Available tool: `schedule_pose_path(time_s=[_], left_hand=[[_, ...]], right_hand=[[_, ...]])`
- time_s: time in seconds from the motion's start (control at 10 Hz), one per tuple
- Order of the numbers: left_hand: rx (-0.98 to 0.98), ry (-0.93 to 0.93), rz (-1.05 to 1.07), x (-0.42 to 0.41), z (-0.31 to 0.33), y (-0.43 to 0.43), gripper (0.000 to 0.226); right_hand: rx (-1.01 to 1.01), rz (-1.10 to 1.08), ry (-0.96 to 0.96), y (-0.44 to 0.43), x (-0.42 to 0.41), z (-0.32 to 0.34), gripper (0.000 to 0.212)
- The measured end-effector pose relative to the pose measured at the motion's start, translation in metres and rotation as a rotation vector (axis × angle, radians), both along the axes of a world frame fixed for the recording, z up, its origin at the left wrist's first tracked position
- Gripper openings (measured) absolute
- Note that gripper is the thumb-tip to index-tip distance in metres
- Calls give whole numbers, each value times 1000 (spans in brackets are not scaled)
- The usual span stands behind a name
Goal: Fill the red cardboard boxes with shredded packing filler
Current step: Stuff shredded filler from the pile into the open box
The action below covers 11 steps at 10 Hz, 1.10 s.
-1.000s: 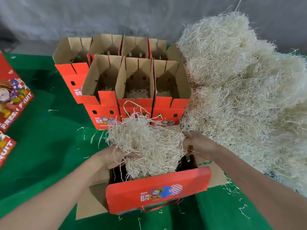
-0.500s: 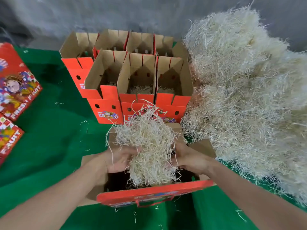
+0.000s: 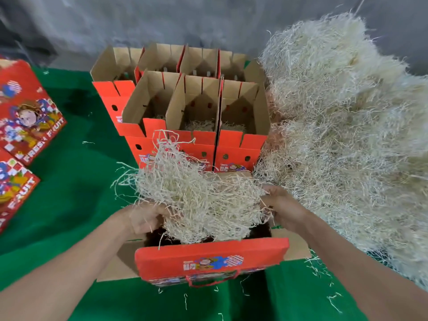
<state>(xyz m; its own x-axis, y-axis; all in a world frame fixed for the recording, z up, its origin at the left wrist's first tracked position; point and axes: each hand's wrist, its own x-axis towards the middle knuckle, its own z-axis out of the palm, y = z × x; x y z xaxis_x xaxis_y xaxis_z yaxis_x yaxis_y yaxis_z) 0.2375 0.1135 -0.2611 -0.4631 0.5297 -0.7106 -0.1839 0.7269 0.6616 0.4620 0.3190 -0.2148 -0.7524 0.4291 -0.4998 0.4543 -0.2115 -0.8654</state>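
Both hands' fingers [image 3: 148, 216] clutch a filler clump [image 3: 199, 200] over the open red box [image 3: 210, 260], whose interior looks dark

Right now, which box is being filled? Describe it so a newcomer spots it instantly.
Start at the big pale filler heap on the right of the green table. Left of it stands a cluster of open red boxes. The box being filled sits alone nearer the camera, a wad of filler held over it by the left hand and right hand.
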Motion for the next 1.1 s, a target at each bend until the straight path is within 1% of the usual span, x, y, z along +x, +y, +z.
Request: schedule_pose_path(time_s=[0.1,0.2,0.3,0.4,0.5,0.6,0.7,0.8,0.9,1.0,1.1], left_hand=[[-45,100,-81,12,14,8,22],[20,240,-294,50,75,25,29],[-51,165,-220,39,48,29,46],[-135,274,-138,25,37,13,46],[-68,180,-101,17,37,6,58],[92,20,-1,19,51,6,96],[105,86,-45,17,43,3,87],[101,174,-323,33,60,13,71],[159,27,-269,38,59,31,43],[251,-31,-96,24,61,32,89],[299,2,-15,4,66,21,106]], right_hand=[[-30,179,28,-3,-9,12,39],[114,432,-64,-23,-27,15,66],[251,434,-113,-34,-36,20,36],[190,328,15,-28,-34,18,42],[170,98,54,-10,-25,20,40],[73,50,132,7,-10,20,34],[-155,-34,251,9,-8,17,62],[-142,101,163,-5,-20,21,34],[41,267,-50,-21,-35,21,59],[235,191,-115,-15,-35,17,60],[211,74,-132,-3,-24,21,27]])
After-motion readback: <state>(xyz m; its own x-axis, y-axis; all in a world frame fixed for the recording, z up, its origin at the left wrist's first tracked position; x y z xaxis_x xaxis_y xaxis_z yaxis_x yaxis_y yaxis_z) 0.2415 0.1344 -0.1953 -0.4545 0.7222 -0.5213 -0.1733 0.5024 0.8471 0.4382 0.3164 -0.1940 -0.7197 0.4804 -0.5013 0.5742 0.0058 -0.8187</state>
